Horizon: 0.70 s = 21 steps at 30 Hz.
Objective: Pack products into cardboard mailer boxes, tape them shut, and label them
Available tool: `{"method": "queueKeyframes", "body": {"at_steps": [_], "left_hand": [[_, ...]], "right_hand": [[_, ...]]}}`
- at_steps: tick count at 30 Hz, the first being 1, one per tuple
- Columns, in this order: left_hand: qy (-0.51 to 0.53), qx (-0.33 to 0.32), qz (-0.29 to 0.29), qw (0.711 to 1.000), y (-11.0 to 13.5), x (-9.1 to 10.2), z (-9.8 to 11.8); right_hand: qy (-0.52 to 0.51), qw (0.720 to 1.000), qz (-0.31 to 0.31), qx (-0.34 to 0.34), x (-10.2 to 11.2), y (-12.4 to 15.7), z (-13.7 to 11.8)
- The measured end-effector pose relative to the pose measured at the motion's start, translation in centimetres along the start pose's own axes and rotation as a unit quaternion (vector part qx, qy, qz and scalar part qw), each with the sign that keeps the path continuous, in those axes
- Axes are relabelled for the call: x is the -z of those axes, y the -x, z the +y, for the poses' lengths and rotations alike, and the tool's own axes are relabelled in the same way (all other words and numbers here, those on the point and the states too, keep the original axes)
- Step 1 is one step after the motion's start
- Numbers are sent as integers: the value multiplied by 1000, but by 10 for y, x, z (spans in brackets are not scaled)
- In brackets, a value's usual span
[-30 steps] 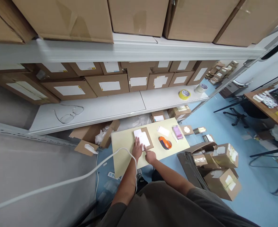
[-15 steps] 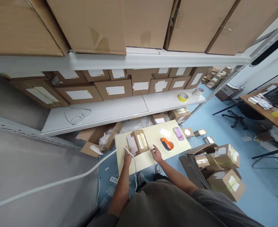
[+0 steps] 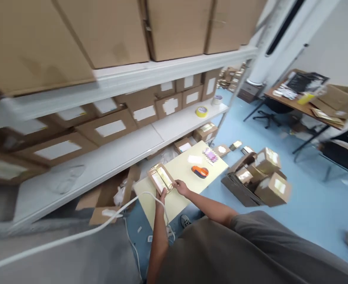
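Observation:
Between my two hands is a small cardboard box (image 3: pixel 170 176) with shiny clear tape and a white label on its top. My left hand (image 3: pixel 161 195) grips its near left side, with the fingers partly hidden by the box. At its right edge, my right hand (image 3: pixel 181 187) has its fingers closed on the cardboard. The box is tilted over the pale yellow table (image 3: pixel 176 205). To the right on that table lie an orange and blue tape dispenser (image 3: pixel 200 171), a white paper (image 3: pixel 194 159) and a purple item (image 3: pixel 211 155), which is blurred out.
A white cable (image 3: pixel 102 225) crosses in front of my left forearm. Labelled boxes, a yellow tape roll (image 3: pixel 201 111) and glasses (image 3: pixel 70 179) sit on the shelf (image 3: pixel 144 144). An open carton (image 3: pixel 102 201) stands left; a large carton (image 3: pixel 239 189) full of boxes stands right on the floor.
My right hand has moved from beside the box onto its right edge. The box has been tilted up and is now held in both hands. The view has swung to the right.

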<state>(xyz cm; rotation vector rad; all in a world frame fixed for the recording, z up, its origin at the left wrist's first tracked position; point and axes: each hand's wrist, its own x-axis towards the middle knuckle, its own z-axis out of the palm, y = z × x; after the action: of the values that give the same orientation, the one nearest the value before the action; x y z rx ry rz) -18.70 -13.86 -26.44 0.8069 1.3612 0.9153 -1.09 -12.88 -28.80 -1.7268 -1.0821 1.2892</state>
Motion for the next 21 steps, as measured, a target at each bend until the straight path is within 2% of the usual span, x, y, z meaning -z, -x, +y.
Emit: {"method": "queueKeyframes", "body": {"at_steps": [3,6,9,12,15,18,21], "left_hand": [[-28,-27,0,999,-20,-32,8],[-61,-52,-67,995,-32,-78,24],[-122,-89,-155,976,-32,-137,46],[-150,-126,-253,947,-19,-212,65],[-185,-135,-316,921,3,-299,72],[-270,-111,-324,900,29,-386,64],[-344,-93,-342,869,53,-461,44]], "right_hand": [[-50,997,57,17,33,4,-5],[-117,983,136,36,74,10,-4],[-194,958,201,68,123,19,1],[-243,927,278,70,184,34,11],[-235,897,374,22,255,55,23],[-211,871,441,-47,329,82,41],[-209,848,472,-122,394,108,71]]}}
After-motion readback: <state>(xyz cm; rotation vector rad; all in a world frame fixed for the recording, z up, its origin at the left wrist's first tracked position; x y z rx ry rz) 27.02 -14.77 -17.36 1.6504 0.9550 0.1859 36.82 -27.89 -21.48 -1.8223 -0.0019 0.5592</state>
